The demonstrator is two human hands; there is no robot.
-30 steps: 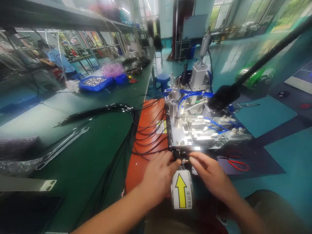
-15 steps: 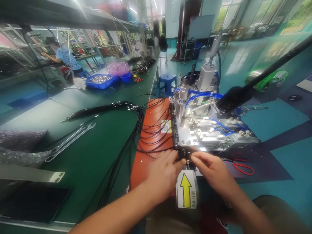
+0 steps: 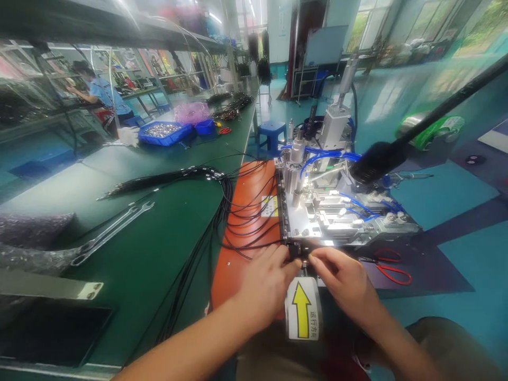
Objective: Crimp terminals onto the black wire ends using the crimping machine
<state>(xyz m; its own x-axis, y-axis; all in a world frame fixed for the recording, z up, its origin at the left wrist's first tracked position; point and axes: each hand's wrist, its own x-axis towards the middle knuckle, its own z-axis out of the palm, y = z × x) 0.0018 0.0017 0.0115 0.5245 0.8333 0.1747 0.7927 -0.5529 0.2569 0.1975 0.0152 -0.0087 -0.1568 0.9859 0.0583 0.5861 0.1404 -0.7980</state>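
Observation:
At the near end of the machine (image 3: 317,211), my left hand (image 3: 265,280) is closed, its fingertips pressed on a small black part (image 3: 294,249). Thumb and fingers of my right hand (image 3: 343,278) come together just right of it, closed in a pinch. Whatever either hand grips is too small or hidden to make out. Thin black cables (image 3: 254,227) curve over an orange-red plate (image 3: 230,275) and run to the dark strip along the machine's left edge. Below the hands is a white label (image 3: 302,317) with a yellow arrow.
On the green bench lie a cable bundle (image 3: 174,177), wrenches (image 3: 113,233) and a blue tray (image 3: 164,133) of small metal parts. Red-handled scissors (image 3: 395,272) lie right of my right hand. A black pole (image 3: 428,121) slants over the machine. A person (image 3: 105,95) sits far left.
The whole view has shifted slightly. Both hands stay at the same spot, the right fingertips having moved only a little.

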